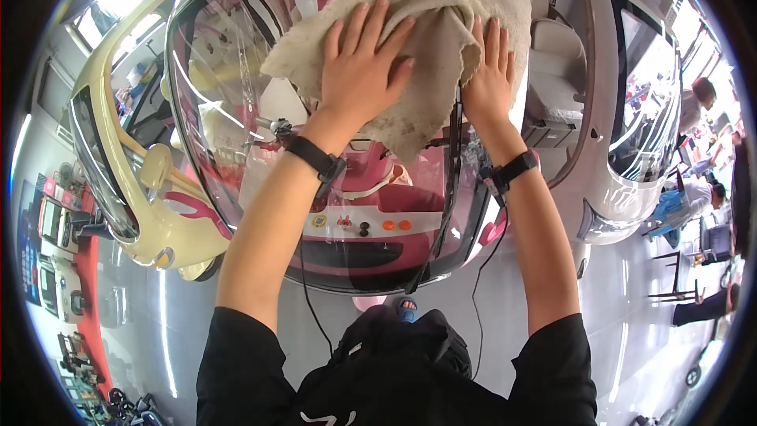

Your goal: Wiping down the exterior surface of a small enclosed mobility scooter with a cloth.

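Observation:
A beige chamois-like cloth (426, 65) with ragged edges and dark stains lies bunched over the upper windshield (236, 100) of a small pink-and-white vehicle. My left hand (361, 68) rests flat on the cloth with its fingers spread. On the cloth's right side, my right hand (491, 71) lies with straight fingers slightly apart. A raised fold stands between the two hands and hides my right thumb. Below my right hand, a black windshield wiper (452, 160) runs down the glass. Through the windshield a pink-and-white dashboard (378, 222) shows.
A cream vehicle (171, 231) stands close on the left, its mirror (157, 165) jutting inward. To the right is a silver-grey vehicle (627, 207). Thin black cables (476, 302) hang from my wristbands. A pink container (368, 303) sits near my foot. People (701, 198) are at far right.

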Motion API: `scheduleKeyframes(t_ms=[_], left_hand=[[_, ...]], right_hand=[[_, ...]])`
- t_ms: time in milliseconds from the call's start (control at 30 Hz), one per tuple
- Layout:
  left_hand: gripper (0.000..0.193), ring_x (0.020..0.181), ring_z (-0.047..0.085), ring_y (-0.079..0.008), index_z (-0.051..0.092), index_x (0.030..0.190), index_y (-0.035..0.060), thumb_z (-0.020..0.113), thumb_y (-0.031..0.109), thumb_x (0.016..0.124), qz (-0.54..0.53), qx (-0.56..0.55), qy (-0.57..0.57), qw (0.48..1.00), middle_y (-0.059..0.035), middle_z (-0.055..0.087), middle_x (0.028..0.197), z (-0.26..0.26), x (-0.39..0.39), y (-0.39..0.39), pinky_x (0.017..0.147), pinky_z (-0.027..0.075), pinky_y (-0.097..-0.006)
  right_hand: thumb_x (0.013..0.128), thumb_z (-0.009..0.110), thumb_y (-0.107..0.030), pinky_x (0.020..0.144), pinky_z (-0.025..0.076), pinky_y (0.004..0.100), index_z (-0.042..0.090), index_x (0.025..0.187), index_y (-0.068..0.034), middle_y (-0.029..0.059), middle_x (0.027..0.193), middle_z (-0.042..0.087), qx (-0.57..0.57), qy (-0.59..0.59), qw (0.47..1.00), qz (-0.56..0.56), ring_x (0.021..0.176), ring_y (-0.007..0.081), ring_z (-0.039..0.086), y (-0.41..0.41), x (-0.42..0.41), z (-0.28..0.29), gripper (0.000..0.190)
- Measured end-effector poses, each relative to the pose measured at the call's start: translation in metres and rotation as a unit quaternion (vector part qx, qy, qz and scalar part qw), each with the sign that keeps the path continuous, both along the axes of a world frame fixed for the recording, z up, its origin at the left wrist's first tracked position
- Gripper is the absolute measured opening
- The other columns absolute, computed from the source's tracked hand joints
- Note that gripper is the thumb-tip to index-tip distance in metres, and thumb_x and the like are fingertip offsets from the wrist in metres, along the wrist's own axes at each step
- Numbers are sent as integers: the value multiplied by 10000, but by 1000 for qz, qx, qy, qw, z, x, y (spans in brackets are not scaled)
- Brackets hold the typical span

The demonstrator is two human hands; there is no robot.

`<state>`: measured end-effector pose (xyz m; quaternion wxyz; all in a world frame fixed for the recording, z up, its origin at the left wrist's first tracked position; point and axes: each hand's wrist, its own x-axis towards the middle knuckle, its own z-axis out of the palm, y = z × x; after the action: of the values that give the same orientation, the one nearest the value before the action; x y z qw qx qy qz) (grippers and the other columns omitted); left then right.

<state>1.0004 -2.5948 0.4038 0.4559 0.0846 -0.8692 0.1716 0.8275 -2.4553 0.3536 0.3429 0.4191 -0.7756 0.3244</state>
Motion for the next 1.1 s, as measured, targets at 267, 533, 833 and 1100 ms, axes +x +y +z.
scheduleKeyframes(t_ms=[267, 533, 833, 1100], left_hand=[[548, 1383, 480, -317, 520, 1470, 229, 649, 318, 945, -162, 60, 53, 984, -117, 478, 1538, 12, -17, 6, 1147, 331, -527], [392, 1304, 535, -320, 654, 1298, 165, 652, 290, 926, -154, 78, 28, 985, -106, 549, 1442, -3, -12, 43, 1093, 394, -536], [471, 1426, 445, -313, 623, 1370, 107, 594, 295, 940, -220, 57, -93, 969, -136, 567, 1456, -76, -13, 108, 1224, 242, -509], [512, 1457, 397, -387, 615, 1357, 0, 481, 307, 969, -112, -55, -272, 954, -220, 521, 1497, -181, 20, 180, 1245, 216, -482]], right_hand=[[1076, 385, -404, 1256, 100, 548, 198, 1657, -158, 190, 1713, 129, 19, -70, 997, -16, 1582, 395, 103, 26, 43, -39, 658], [1045, 403, -272, 1263, 75, 537, 205, 1643, -88, 225, 1709, 94, 60, -106, 992, -20, 1586, 402, 63, 50, 69, -72, 656], [1016, 486, -293, 1260, 85, 519, 270, 1593, -19, 256, 1665, 228, 117, -96, 988, -23, 1564, 428, 125, 88, 75, -167, 674], [970, 528, -368, 1167, 213, 604, 357, 1566, -39, 275, 1604, 325, 117, -161, 980, -32, 1470, 481, 276, 128, 122, -252, 702]])
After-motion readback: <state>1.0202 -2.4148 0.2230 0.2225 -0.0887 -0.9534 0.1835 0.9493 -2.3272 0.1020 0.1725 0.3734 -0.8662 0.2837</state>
